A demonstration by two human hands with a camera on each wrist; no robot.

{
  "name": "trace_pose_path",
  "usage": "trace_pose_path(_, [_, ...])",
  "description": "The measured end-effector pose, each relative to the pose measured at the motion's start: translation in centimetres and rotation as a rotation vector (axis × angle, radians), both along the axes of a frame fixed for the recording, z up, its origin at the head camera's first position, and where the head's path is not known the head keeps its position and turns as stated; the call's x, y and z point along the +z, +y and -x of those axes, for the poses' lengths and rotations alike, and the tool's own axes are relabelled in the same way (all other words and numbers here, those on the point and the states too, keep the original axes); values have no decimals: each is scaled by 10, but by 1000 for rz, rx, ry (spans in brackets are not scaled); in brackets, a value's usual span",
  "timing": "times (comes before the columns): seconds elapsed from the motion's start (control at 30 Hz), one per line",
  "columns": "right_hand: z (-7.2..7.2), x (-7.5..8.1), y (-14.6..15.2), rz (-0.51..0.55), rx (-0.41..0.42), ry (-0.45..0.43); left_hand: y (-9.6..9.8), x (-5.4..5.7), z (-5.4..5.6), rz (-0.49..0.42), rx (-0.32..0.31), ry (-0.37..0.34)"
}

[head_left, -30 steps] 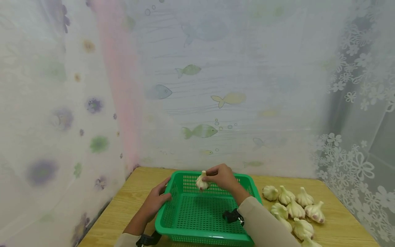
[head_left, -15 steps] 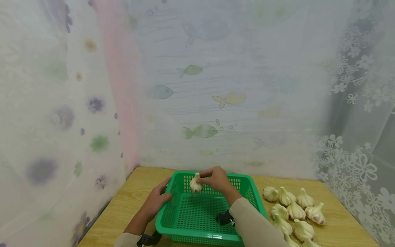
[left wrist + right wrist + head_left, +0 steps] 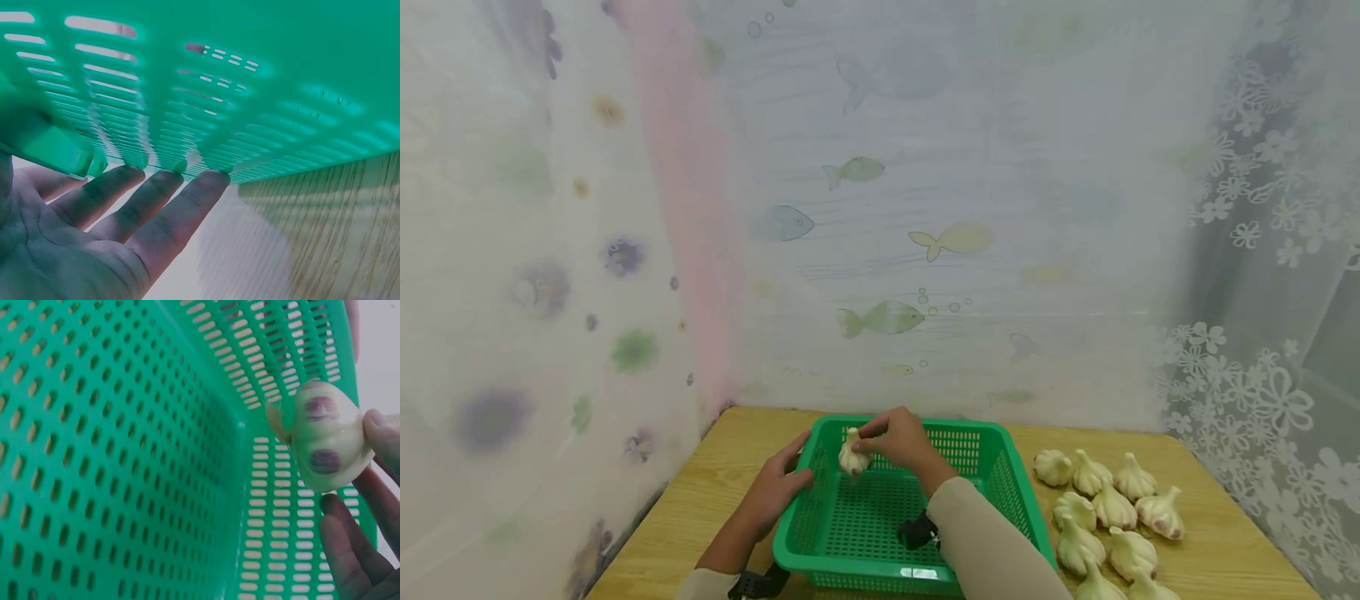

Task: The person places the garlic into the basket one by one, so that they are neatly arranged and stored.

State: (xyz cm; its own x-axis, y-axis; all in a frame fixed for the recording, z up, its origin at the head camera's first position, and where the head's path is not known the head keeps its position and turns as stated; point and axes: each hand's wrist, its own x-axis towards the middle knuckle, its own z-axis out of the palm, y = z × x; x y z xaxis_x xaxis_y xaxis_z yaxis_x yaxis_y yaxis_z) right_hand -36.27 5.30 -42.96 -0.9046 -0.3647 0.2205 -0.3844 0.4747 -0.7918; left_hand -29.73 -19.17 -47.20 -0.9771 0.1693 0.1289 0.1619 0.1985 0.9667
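A green plastic basket (image 3: 880, 517) with slotted walls stands on the wooden table. My left hand (image 3: 775, 487) holds its left side, thumb over the rim. In the left wrist view the fingers (image 3: 181, 212) of that hand lie against the outside of the slotted wall. My right hand (image 3: 898, 442) pinches a garlic bulb (image 3: 853, 457) near its stem, above the basket's far left corner. Purple patches mark the underside of this garlic bulb (image 3: 325, 437) in the right wrist view, where the basket floor (image 3: 112, 462) shows bare.
Several more garlic bulbs (image 3: 1112, 504) lie grouped on the table (image 3: 1217, 533) to the right of the basket. Behind the table hangs a pale curtain (image 3: 925, 367) printed with fish, and a flowered curtain (image 3: 550, 375) borders the left side.
My right hand has moved left across the basket with the garlic bulb, and slightly downward. The left hand stays on the basket's side.
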Motion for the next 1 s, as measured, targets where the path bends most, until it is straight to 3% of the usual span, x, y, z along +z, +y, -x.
trace_pose_path(0.43, [-5,-5,-27,-2,27,3,-3,2,-5,1,-25,-4])
trace_pose_path(0.63, [-7,-2,-30,-47,-29,-33,-3,4,-3,-8,-66,5])
trace_pose_path(1.0, [-5,-3,-29,-70,-44,-39,1,10,-6,2,-34,13])
